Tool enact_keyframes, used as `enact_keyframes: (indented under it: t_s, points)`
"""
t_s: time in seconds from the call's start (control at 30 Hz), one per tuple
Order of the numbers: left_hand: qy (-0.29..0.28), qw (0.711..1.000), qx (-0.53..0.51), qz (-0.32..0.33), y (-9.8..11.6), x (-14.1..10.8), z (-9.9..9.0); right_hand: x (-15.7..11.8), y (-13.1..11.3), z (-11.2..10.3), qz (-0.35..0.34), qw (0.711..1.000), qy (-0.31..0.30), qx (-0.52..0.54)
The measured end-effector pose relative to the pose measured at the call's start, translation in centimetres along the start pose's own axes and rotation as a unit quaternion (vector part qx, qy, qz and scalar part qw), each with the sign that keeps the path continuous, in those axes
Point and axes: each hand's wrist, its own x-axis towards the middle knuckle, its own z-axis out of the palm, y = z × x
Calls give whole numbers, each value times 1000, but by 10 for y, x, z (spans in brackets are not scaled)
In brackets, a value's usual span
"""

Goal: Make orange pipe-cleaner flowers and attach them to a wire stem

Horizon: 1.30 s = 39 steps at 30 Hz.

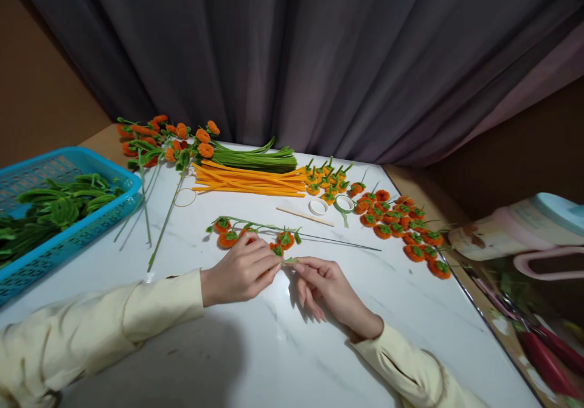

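My left hand point(249, 268) is closed, its fingertips pinching one end of a short light-green strip point(290, 261) that looks like floral tape. The other end is between the thumb and forefinger of my right hand point(331, 292), whose remaining fingers hang loosely curled. Just beyond the fingertips lies a green-wrapped branch point(255, 221) bearing fuzzy orange pipe-cleaner persimmons point(286, 239) with green caps. Its thin dark wire point(342, 241) runs out to the right. My left hand covers part of the branch, and I cannot tell whether it also holds a persimmon stem.
A blue basket point(98, 222) of green pipe-cleaner leaves stands at left. Behind are finished orange sprays point(182, 131), green stems point(255, 159) and yellow pipe cleaners point(249, 180). Tape rolls point(344, 204), a wooden stick point(305, 215), loose persimmons point(392, 216), a cup point(515, 228) and red-handled pliers point(547, 359) lie rightward.
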Motion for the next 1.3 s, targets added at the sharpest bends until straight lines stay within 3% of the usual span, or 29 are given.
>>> enact_keyframes:
  t_s: [0.2, 0.33, 0.53, 0.7, 0.9, 1.13, 1.3]
  points:
    - [19, 988, -120, -94, 4, 6, -3, -1, -2, 0, 4, 999, -26, -18]
    - [-42, 979, -155, -123, 9, 17, -11, -2, -3, 0, 5, 998, -48, -35]
    - [-149, 985, -68, -63, 18, 31, -20, -1, 1, -1, -3, 998, -53, -43]
    - [-152, 984, 90, 28, 20, 30, -18, -2, 3, -2, -11, 995, -59, -75]
    - [-150, 951, 234, 137, 25, 26, -14, -1, 4, -2, -4, 995, -48, -89]
    - [-139, 945, 252, 155, 26, 25, -14, -2, 3, 1, -12, 993, -44, -110]
    - [-135, 968, 190, 96, 20, 24, -9, -3, 3, 1, -17, 992, -36, -118]
